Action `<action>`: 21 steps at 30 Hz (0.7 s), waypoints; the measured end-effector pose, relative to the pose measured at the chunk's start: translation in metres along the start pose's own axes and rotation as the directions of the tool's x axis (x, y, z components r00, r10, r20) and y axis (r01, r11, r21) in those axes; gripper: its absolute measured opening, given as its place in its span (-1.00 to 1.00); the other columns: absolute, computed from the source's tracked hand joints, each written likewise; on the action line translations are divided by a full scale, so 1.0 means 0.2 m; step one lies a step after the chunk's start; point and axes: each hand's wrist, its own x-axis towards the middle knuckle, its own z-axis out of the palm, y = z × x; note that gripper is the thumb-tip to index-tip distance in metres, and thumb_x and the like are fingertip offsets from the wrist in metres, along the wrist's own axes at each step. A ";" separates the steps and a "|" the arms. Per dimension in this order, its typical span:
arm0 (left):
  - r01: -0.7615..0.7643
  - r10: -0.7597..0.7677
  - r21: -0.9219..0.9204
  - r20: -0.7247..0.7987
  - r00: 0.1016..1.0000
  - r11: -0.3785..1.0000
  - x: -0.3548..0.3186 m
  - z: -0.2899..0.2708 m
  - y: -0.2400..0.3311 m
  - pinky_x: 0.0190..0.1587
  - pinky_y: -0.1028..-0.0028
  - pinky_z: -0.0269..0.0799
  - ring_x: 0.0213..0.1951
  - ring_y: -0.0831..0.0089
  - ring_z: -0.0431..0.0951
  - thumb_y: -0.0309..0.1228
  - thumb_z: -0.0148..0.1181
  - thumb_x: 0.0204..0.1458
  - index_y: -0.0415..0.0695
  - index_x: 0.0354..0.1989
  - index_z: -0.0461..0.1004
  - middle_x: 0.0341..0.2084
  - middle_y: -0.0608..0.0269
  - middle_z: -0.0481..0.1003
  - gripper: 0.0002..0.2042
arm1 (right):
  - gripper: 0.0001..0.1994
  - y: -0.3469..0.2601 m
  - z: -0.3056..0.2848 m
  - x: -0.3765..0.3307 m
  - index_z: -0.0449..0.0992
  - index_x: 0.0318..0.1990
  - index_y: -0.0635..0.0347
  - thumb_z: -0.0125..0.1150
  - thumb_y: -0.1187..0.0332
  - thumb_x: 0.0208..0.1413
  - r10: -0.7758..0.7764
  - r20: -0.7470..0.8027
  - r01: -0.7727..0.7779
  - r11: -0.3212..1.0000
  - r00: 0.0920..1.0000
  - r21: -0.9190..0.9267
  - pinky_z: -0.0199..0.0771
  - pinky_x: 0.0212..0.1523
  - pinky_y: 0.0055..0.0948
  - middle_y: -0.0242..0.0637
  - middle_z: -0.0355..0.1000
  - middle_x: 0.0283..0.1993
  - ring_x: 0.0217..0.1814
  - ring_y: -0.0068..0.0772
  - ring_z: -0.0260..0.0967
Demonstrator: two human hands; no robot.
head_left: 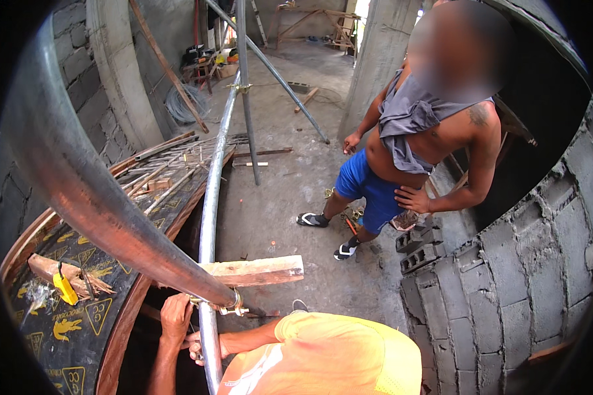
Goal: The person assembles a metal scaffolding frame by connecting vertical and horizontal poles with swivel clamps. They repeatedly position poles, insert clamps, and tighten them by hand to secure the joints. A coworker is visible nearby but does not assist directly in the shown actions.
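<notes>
A thick steel pipe [112, 197] slants in close from the upper left. It crosses a thinner galvanized pipe [212, 191], and a brass-coloured scaffold clamp [234, 306] sits at the crossing. My left hand [174, 318] is closed at the left side of that clamp, its fingertips on the fitting. Just below, my right hand [195, 345] reaches across from the orange sleeve, partly behind the thinner pipe. Its fingers are curled, and what lies in them is hidden. A squared timber [263, 270] juts out to the right above the clamp.
A co-worker [408, 151] stands to the right, one hand on a hip. Grey block walls [501, 296] curve along the right. At left lies a black printed panel [79, 322] with a yellow tool [64, 286] and broken wood [53, 268]. An upright pipe [247, 118] stands ahead.
</notes>
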 end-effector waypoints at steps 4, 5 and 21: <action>0.089 -0.052 -0.139 0.251 0.967 0.986 0.06 -0.11 0.00 0.22 0.08 0.39 0.09 -0.16 0.51 -0.56 0.26 0.10 -0.29 0.08 0.52 0.00 -0.14 0.56 -0.66 | -0.62 -0.01 0.03 -0.02 0.38 0.23 0.04 0.10 0.05 0.43 0.057 -0.069 -0.057 0.998 0.996 0.003 0.70 -0.13 -0.10 -0.54 0.43 -0.58 -0.29 -0.34 0.58; 0.062 -0.010 -0.156 0.314 0.949 0.986 0.08 -0.13 -0.02 0.24 0.08 0.38 0.11 -0.16 0.51 -0.55 0.24 0.13 -0.29 0.10 0.52 0.01 -0.16 0.56 -0.66 | -0.60 -0.01 0.04 -0.02 0.36 0.25 0.03 0.11 0.05 0.42 0.068 -0.058 -0.068 0.998 0.996 0.009 0.70 -0.14 -0.11 -0.54 0.43 -0.59 -0.29 -0.34 0.58; -0.078 0.085 0.091 -0.083 0.993 0.993 -0.03 0.03 -0.03 0.01 0.23 0.54 -0.10 0.14 0.65 -0.54 0.42 -0.01 -0.21 -0.05 0.57 -0.16 0.07 0.63 -0.68 | -0.68 -0.02 0.03 0.00 0.52 -0.32 0.09 0.01 0.15 0.46 0.129 0.088 -0.139 0.984 0.988 0.109 0.65 -0.01 0.05 -0.39 0.41 -0.53 -0.15 -0.16 0.54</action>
